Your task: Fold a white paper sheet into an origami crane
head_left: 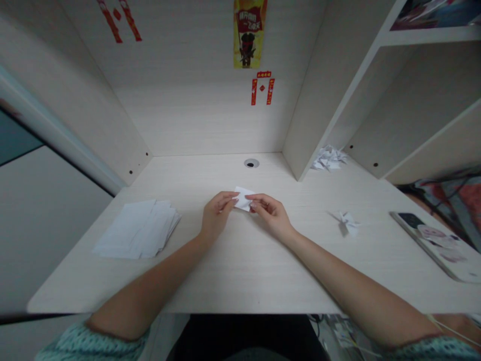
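A small piece of white paper point(243, 199), folded by the look of it, is held between my two hands over the middle of the desk. My left hand point(218, 210) pinches its left edge between thumb and fingers. On the opposite edge, my right hand point(273, 213) grips it the same way, with the fingers curled. Fingertips hide both ends of the paper. To the left lies a stack of white paper sheets point(137, 228), slightly fanned. A folded white paper piece with pointed arms point(348, 223) rests on the desk to the right.
Several folded white papers point(329, 158) are heaped behind the upright divider point(319, 90). A phone in a printed case point(439, 245) lies at the desk's right edge. A round cable hole point(251, 163) sits near the back panel, which carries red and yellow stickers point(250, 35).
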Demonstrator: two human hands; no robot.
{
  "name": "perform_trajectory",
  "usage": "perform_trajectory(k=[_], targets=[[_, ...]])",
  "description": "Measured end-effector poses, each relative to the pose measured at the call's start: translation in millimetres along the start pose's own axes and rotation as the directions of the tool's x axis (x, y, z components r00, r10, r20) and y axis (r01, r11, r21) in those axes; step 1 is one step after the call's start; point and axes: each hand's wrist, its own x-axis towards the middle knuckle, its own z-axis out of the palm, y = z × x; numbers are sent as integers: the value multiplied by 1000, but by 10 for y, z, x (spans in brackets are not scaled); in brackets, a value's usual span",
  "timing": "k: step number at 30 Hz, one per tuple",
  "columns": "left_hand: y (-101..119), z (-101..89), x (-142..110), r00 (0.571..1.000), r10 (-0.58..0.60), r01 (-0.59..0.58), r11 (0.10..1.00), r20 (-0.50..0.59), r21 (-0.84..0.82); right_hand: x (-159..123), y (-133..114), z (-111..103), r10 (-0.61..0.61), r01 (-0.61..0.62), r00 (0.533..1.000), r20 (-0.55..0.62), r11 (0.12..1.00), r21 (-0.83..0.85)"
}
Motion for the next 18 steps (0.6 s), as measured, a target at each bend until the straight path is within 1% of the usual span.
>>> perform_trajectory(k=[5,8,10,14,16,18], targets=[[-38,1,18,998,-62,63,997,30,-36,-4,28,-14,-50,50,999,1,990,-134],[-22,18,20,995,-89,93,992,55,-79,-12,19,-14,-51,47,998,-24,986,-163],[0,29,18,992,-105,112,988,74,-109,-10,-2,-9,-25,15,998,-65,990,-143],[30,38,5,987,-125,138,981,104,-132,12,-39,-6,46,-49,990,-134,999,-20],[30,36,-4,988,-122,134,983,97,-124,22,-48,-8,52,-50,989,-141,999,19],[23,31,-13,992,-110,117,988,68,-104,23,-54,-8,42,-38,990,-131,999,27]])
